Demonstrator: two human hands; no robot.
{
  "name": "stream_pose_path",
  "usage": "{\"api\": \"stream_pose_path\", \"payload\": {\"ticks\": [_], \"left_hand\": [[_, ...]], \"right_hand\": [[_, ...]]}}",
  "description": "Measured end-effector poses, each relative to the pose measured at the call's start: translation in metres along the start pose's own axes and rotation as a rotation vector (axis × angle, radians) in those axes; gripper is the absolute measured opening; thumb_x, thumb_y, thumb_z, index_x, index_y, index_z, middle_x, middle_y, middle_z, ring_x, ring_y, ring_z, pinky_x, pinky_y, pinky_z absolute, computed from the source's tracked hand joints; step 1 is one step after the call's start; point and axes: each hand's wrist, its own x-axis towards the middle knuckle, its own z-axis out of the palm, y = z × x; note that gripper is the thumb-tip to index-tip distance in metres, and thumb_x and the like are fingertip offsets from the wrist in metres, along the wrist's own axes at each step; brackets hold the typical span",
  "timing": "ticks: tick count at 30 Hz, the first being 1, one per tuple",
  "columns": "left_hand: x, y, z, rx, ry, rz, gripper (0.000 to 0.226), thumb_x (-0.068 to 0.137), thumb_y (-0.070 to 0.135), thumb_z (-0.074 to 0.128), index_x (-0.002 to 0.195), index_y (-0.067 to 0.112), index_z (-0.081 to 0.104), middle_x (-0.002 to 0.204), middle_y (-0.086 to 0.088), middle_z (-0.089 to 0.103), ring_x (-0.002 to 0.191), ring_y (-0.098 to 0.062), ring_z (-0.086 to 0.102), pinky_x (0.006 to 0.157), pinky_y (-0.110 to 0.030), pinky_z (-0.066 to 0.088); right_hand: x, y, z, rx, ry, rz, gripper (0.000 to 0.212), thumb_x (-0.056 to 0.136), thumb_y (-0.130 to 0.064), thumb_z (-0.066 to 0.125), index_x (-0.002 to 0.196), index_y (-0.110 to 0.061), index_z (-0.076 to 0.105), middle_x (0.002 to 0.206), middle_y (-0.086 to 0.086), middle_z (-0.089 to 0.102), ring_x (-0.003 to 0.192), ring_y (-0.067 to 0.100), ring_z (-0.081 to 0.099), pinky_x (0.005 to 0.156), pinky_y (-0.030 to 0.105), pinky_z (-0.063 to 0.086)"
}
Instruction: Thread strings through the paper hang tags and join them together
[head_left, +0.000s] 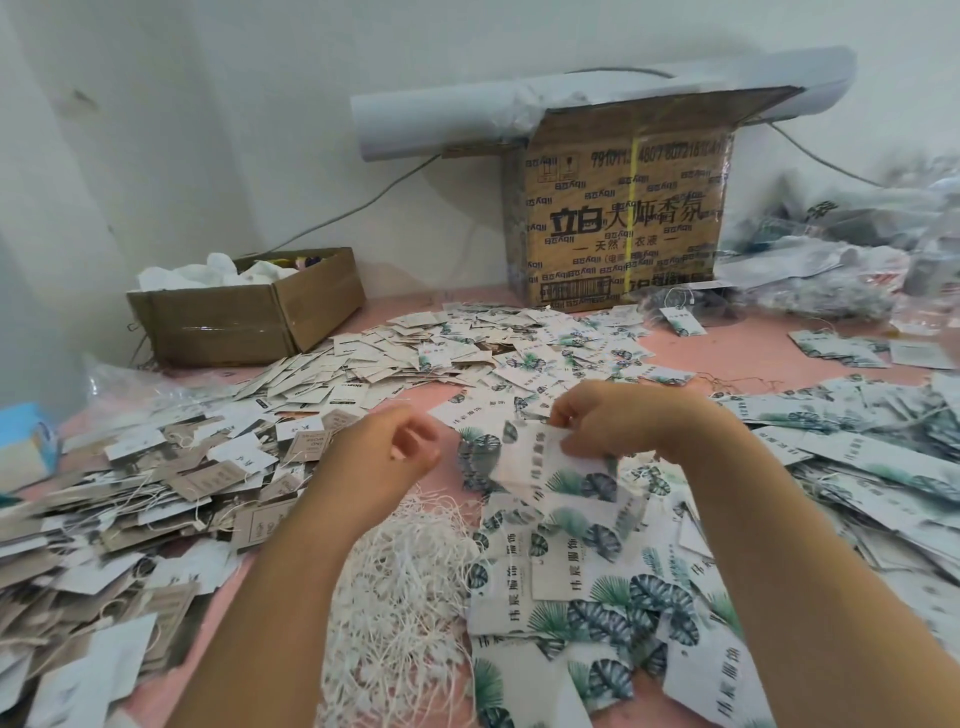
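Pink desk (763, 343) carries a printed cardboard box (623, 208) at the rear. Leaf-print hang tags (587, 571) lie heaped right of centre; white strings (400, 571) lie bundled beside them. Right grip (623, 421) pinches one tag (540, 460) above the heap. Left grip (384, 457): fingers curled, contents not discernible.

Printed cardboard carton (618, 218) at the wall, white roll (415, 117) atop it, small open box (249, 317) left, pink tabletop (753, 343)
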Motion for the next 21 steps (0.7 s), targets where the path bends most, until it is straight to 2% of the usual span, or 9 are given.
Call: {"api": "stream_pose_path", "payload": {"ticks": [3,7,12,13,15,16,18,20,21], "left_hand": [[0.002,-0.017,0.006,0.148,-0.082,-0.081,0.003,0.09,0.025,0.061,0.088,0.026,0.064,0.084,0.009,0.061,0.077,-0.007,0.057,0.06,-0.021,0.04],[0.006,-0.03,0.024,0.161,-0.023,-0.083,0.005,0.091,0.027,0.059,0.088,0.03,0.063,0.084,0.013,0.06,0.076,-0.001,0.054,0.064,-0.022,0.042],[0.003,-0.041,0.042,0.145,-0.114,-0.03,0.019,0.089,0.03,0.061,0.107,0.03,0.066,0.094,0.015,0.054,0.078,0.004,0.048,0.078,-0.02,0.041],[0.003,-0.042,0.043,0.144,-0.141,-0.021,0.017,0.089,0.029,0.062,0.105,0.032,0.066,0.094,0.016,0.053,0.078,0.006,0.046,0.077,-0.019,0.04],[0.004,-0.043,0.044,0.131,-0.166,-0.01,0.012,0.089,0.026,0.063,0.095,0.034,0.067,0.092,0.017,0.054,0.076,0.008,0.045,0.069,-0.016,0.037],[0.004,-0.043,0.044,0.128,-0.166,-0.006,0.011,0.088,0.025,0.063,0.091,0.035,0.067,0.092,0.017,0.054,0.075,0.007,0.045,0.067,-0.015,0.037],[0.004,-0.044,0.044,0.146,-0.169,0.016,0.012,0.089,0.025,0.063,0.096,0.034,0.065,0.096,0.014,0.054,0.076,0.006,0.044,0.072,-0.017,0.038],[0.003,-0.046,0.046,0.162,-0.172,0.042,0.018,0.089,0.025,0.062,0.106,0.03,0.063,0.1,0.013,0.053,0.078,0.005,0.044,0.08,-0.019,0.038],[0.003,-0.045,0.047,0.154,-0.163,0.044,0.017,0.088,0.025,0.062,0.105,0.03,0.064,0.1,0.014,0.054,0.08,0.004,0.045,0.083,-0.02,0.039]], "right_hand": [[0.003,0.003,0.003,-0.236,-0.113,0.077,0.021,0.093,-0.006,0.042,0.11,-0.011,0.054,0.079,-0.006,0.055,0.071,0.013,0.059,0.064,0.022,0.053],[0.006,0.0,0.009,-0.382,-0.145,0.092,0.031,0.093,-0.008,0.04,0.123,-0.007,0.05,0.077,-0.011,0.045,0.071,0.013,0.055,0.063,0.024,0.047],[0.005,-0.004,0.012,-0.457,-0.18,0.124,0.033,0.096,-0.011,0.035,0.125,0.001,0.047,0.114,0.004,0.055,0.091,0.02,0.061,0.055,0.017,0.045],[0.004,-0.006,0.012,-0.491,-0.174,0.121,0.034,0.097,-0.014,0.034,0.125,0.002,0.048,0.118,0.008,0.056,0.091,0.018,0.06,0.056,0.017,0.046],[0.004,-0.007,0.013,-0.549,-0.173,0.115,0.038,0.099,-0.02,0.033,0.126,0.002,0.048,0.121,0.011,0.056,0.08,0.012,0.057,0.073,0.025,0.052],[0.004,-0.007,0.013,-0.565,-0.177,0.11,0.039,0.099,-0.022,0.034,0.126,0.002,0.049,0.119,0.011,0.057,0.073,0.01,0.053,0.078,0.027,0.052],[0.005,-0.006,0.013,-0.57,-0.179,0.106,0.038,0.098,-0.026,0.038,0.121,0.0,0.053,0.104,0.008,0.06,0.063,0.008,0.046,0.067,0.024,0.05],[0.004,-0.004,0.013,-0.566,-0.163,0.126,0.037,0.095,-0.031,0.043,0.113,-0.003,0.059,0.092,0.004,0.062,0.064,0.009,0.048,0.058,0.02,0.043],[0.005,-0.003,0.012,-0.565,-0.147,0.137,0.037,0.094,-0.035,0.046,0.11,-0.004,0.061,0.096,0.005,0.065,0.067,0.01,0.05,0.057,0.02,0.042]]}}
